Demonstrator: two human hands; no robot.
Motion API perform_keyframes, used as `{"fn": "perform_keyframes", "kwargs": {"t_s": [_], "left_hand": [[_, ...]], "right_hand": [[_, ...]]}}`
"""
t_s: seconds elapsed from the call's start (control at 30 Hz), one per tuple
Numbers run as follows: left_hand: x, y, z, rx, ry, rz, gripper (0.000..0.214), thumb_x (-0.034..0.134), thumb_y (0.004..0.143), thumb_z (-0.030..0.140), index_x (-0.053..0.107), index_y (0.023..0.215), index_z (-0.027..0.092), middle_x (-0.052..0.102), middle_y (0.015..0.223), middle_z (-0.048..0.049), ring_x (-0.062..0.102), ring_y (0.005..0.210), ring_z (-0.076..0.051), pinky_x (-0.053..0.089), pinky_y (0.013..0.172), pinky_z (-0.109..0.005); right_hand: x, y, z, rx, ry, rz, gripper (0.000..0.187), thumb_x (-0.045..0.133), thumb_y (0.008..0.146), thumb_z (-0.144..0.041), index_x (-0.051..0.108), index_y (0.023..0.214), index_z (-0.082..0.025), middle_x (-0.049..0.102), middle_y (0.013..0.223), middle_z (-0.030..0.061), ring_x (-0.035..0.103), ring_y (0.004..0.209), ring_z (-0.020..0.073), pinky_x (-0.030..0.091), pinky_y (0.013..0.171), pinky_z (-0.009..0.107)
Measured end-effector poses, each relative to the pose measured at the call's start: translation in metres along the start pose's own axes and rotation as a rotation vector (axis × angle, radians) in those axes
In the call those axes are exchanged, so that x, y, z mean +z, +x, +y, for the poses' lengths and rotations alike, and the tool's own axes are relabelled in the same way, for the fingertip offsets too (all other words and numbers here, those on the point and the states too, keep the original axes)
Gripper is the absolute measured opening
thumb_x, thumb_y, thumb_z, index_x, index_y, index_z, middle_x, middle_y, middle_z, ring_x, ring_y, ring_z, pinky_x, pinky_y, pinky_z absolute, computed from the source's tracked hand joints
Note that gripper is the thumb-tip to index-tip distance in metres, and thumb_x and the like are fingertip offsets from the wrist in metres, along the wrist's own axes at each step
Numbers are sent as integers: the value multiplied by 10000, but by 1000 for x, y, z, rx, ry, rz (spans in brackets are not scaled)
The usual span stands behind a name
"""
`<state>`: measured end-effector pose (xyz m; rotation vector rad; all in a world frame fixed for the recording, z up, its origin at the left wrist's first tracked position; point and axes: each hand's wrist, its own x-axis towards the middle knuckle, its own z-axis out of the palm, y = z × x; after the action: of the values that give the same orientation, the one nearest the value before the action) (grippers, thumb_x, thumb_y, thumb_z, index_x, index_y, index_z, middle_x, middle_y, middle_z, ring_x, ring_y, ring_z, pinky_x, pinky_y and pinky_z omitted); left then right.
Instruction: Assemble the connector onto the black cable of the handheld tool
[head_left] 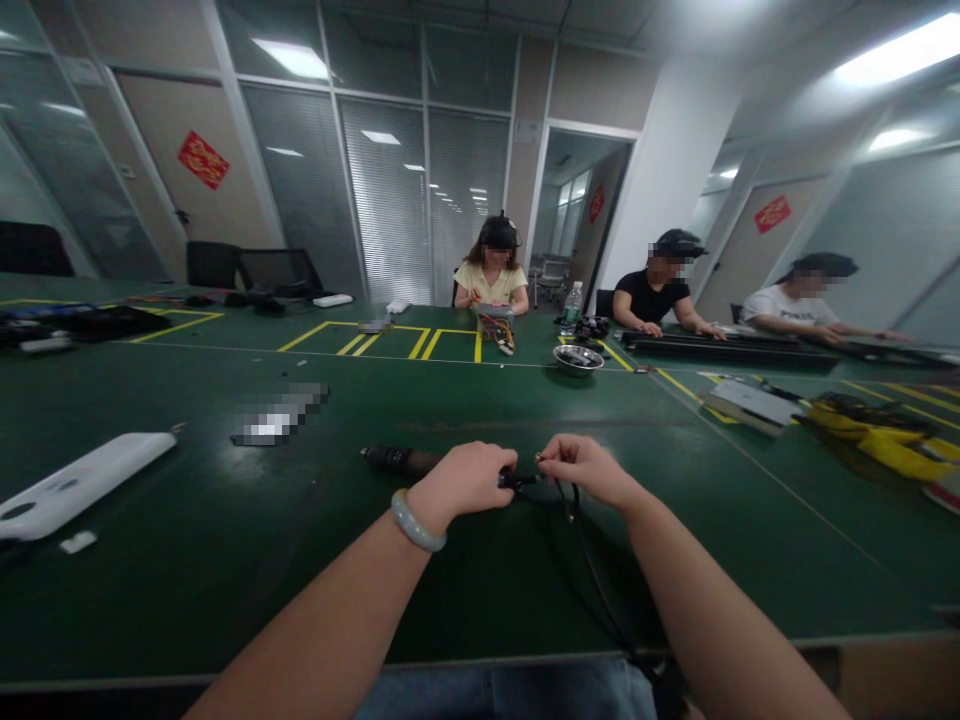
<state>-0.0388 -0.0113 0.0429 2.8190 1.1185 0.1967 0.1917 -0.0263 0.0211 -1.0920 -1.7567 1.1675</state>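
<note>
The left hand (469, 475) was closed over a dark rod-shaped tool (401, 459), its fingers bent around the part near the right end. The right hand (585, 468) was nearly shut, with thumb and fingertips pinching a small metal piece (538, 457); a black cable (589, 560) hung under this hand and ran down to the near edge of the green table (315, 570). I cannot tell if the metal piece was joined to the cable. The tool was at the middle of the table's near part, in front of the person. Its long axis went almost from left to right, slightly slanted: the narrow tip pointed left and a little away, the black end pointed toward the right hand.
</note>
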Motion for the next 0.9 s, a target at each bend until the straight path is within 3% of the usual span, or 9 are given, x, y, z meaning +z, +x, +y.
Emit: {"fn": "perform_keyframes", "kwargs": {"t_s": [0.13,0.2,0.37,0.47,0.67,0.9], "left_hand": [[-1,-1,2,9,14,15,220,588,802,416,589,946,249,654,924,-37,617,868,-234,447,720,-324],[-1,-2,3,8,11,22,217,595,802,416,589,939,248,653,917,-35,617,864,-234,449,716,-326],[1,-2,8,-8,58,60,207,584,820,411,589,943,245,644,904,-40,614,845,-240,458,710,-341],[4,0,13,38,85,117,185,581,833,346,580,986,243,640,948,-43,605,898,-237,458,756,-341],[12,7,21,84,96,167,93,523,879,261,560,957,229,634,945,-35,592,889,-207,456,723,-305],[15,6,22,89,135,215,77,546,841,279,558,890,221,636,902,-28,584,826,-210,452,679,-312]], "right_hand": [[0,2,-3,-37,198,171,265,733,758,-395,589,797,-176,609,638,-20,426,475,72,297,455,206],[-1,2,-2,-8,260,193,275,739,750,-398,579,794,-179,591,614,-33,361,435,57,238,425,201],[-3,1,3,134,127,-48,288,748,738,-387,603,801,-146,609,619,-14,422,470,58,259,442,184],[-5,1,5,174,76,-114,295,726,752,-396,607,831,-137,627,639,-7,422,465,54,260,440,181],[-9,1,9,222,46,-119,262,694,758,-369,591,832,-140,626,619,-13,386,419,43,218,404,177],[-8,1,12,230,-66,-109,220,672,751,-339,584,830,-153,641,620,-12,410,417,53,253,405,178]]}}
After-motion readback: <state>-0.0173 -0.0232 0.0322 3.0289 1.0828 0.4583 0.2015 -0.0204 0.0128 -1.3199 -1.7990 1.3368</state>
